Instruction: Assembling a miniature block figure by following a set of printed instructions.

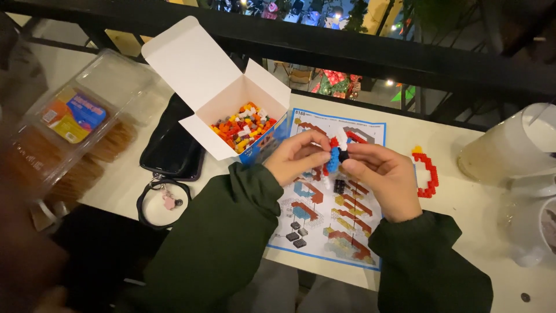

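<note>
Both my hands meet over a printed instruction sheet [347, 229]. Between them is a small block model [336, 152] of blue, red, white and black pieces. My left hand [296, 156] pinches its left side. My right hand [385, 177] grips its right side with thumb and fingertips. Both sleeves are dark green. Left of my hands stands an open white cardboard box [202, 75] with several small coloured blocks [243, 124] inside. A curved red block piece with a yellow tip [427, 171] lies on the table right of my right hand.
A dark phone [171, 145] with a ring charm [163, 200] lies left of the box. A clear plastic tray of biscuits [75, 127] sits at far left. A pale jug [509, 145] and a cup [541, 226] stand at right. A black railing [347, 49] runs behind the white table [480, 226].
</note>
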